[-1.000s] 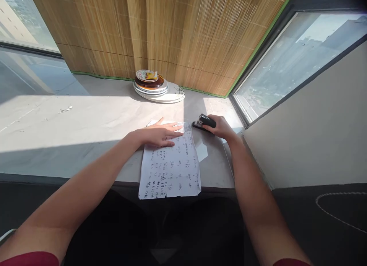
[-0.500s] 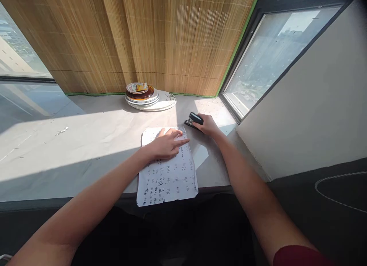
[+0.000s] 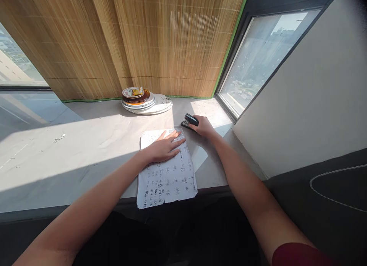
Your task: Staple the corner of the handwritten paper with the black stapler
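A white sheet of paper (image 3: 172,185) with handwriting lies on the ledge, its near end hanging over the front edge. Whether more sheets lie beneath it I cannot tell. My left hand (image 3: 164,147) rests flat on its upper part, fingers spread toward the right. Just beyond the paper's top right corner, my right hand (image 3: 204,126) grips a black stapler (image 3: 190,120) from the right. The stapler's jaw points left, with a gap between its top arm and base. It is close to the paper but apart from it.
At the back, a stack of plates (image 3: 140,105) with a small yellow packet (image 3: 137,91) on top stands before a bamboo blind (image 3: 143,40). White scraps (image 3: 59,138) lie on the ledge (image 3: 94,143) at left. A wall (image 3: 301,94) and window (image 3: 258,63) bound the right side.
My left hand's fingers have spread and flattened on the paper. My right hand still holds the stapler in nearly the same spot. The camera view has shifted slightly.
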`<state>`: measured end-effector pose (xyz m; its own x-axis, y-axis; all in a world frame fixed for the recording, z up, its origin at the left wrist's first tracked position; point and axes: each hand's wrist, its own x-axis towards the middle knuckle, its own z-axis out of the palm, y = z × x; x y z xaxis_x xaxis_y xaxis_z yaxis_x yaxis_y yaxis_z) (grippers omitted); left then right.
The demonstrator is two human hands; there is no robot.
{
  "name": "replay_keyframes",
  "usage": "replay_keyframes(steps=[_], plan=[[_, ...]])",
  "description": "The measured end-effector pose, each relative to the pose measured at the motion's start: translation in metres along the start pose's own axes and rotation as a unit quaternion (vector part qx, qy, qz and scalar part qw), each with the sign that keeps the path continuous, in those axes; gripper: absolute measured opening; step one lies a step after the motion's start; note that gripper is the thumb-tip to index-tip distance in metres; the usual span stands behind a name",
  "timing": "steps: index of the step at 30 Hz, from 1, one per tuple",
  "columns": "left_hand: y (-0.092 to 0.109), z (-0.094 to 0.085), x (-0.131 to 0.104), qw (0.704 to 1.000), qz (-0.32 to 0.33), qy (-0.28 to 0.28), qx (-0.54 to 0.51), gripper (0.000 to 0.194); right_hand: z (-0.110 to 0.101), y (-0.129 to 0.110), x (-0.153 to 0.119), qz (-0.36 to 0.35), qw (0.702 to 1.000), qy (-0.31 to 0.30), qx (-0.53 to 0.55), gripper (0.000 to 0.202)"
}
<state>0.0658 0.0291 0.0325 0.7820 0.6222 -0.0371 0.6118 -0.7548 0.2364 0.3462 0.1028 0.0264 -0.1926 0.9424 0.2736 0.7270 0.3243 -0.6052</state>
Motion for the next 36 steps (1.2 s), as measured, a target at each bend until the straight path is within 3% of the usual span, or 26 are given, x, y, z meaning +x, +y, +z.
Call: replay_keyframes(steps=[2, 4, 7, 9, 13, 16, 18, 21, 24, 26, 28, 36], plan=[[-0.004, -0.007, 0.0, 0.998, -0.002, 0.059, -0.03, 0.062, 0.0, -0.001, 0.0, 0.003, 1.0, 0.002, -0.014, 0.016], [-0.015, -0.014, -0.003, 0.978, -0.031, 0.189, -0.083, 0.053, 0.001, -0.001, 0.001, 0.01, 0.999, 0.007, -0.03, 0.017], [-0.04, -0.019, -0.008, 0.893, -0.115, 0.403, -0.165, 0.042, 0.003, -0.002, 0.001, 0.027, 0.998, 0.02, -0.05, 0.019], [-0.059, -0.019, -0.013, 0.848, -0.16, 0.462, -0.205, 0.051, 0.003, -0.003, 0.0, 0.038, 0.997, 0.032, -0.059, 0.022], [-0.085, -0.016, -0.016, 0.726, -0.219, 0.545, -0.358, 0.061, -0.004, -0.017, -0.007, 0.079, 0.992, 0.08, -0.055, 0.025], [-0.089, -0.019, -0.015, 0.684, -0.22, 0.56, -0.411, 0.06, -0.01, -0.05, -0.023, 0.099, 0.989, 0.105, -0.024, 0.023], [-0.088, -0.02, -0.014, 0.669, -0.212, 0.561, -0.439, 0.058, -0.004, -0.083, -0.041, 0.07, 0.994, 0.082, 0.005, 0.017], [-0.087, -0.02, -0.013, 0.671, -0.203, 0.558, -0.444, 0.057, 0.024, -0.132, -0.069, 0.022, 0.999, 0.021, 0.022, 0.015], [-0.088, -0.017, -0.012, 0.675, -0.202, 0.556, -0.442, 0.057, 0.059, -0.156, -0.088, 0.028, 0.999, -0.031, 0.002, 0.016], [-0.09, -0.015, -0.011, 0.675, -0.195, 0.556, -0.444, 0.058, 0.07, -0.153, -0.095, 0.034, 0.999, -0.037, -0.015, 0.014], [-0.091, -0.014, -0.01, 0.676, -0.191, 0.555, -0.447, 0.059, 0.067, -0.138, -0.099, 0.033, 0.999, -0.026, -0.02, 0.013], [-0.095, -0.011, -0.005, 0.689, -0.174, 0.545, -0.445, 0.054, 0.001, -0.064, -0.123, 0.093, 0.992, 0.037, -0.072, 0.021]])
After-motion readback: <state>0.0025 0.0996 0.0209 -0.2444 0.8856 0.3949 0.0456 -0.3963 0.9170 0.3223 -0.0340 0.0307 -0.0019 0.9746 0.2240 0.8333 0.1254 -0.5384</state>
